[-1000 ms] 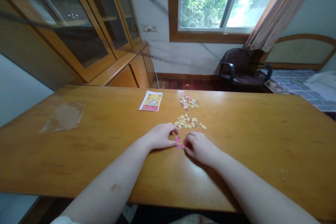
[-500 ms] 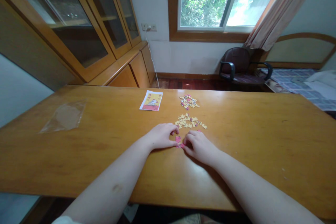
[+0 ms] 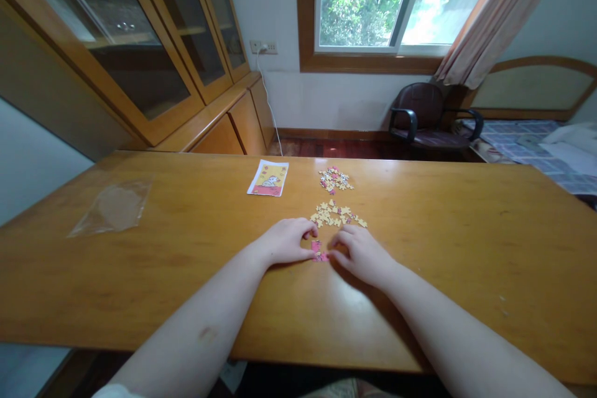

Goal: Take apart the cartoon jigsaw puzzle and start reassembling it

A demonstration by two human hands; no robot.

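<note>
While pink pieces (image 3: 316,246) lie between | left grip (image 3: 288,242) parted, thumb touching | right grip (image 3: 361,255) parted

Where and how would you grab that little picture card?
I'd pinch the picture card by its near edge, the left hand coming from the near side: it lies flat, so an edge is probably easiest, and that one faces the hands.

A long, glossy yellow-brown wooden table (image 3: 466,230), stretching wide, and out on its left lies a transparent plastic bag (image 3: 112,205)! Near the far edge, a white-bordered rectangular yellow-and-pink picture card (image 3: 268,179); right of it, a heap of mixed-colour jigsaw pieces (image 3: 334,179). Closer in, a loose spread of mostly pale-yellow jigsaw pieces (image 3: 332,214), then a small pink jigsaw cluster (image 3: 316,245).
</note>
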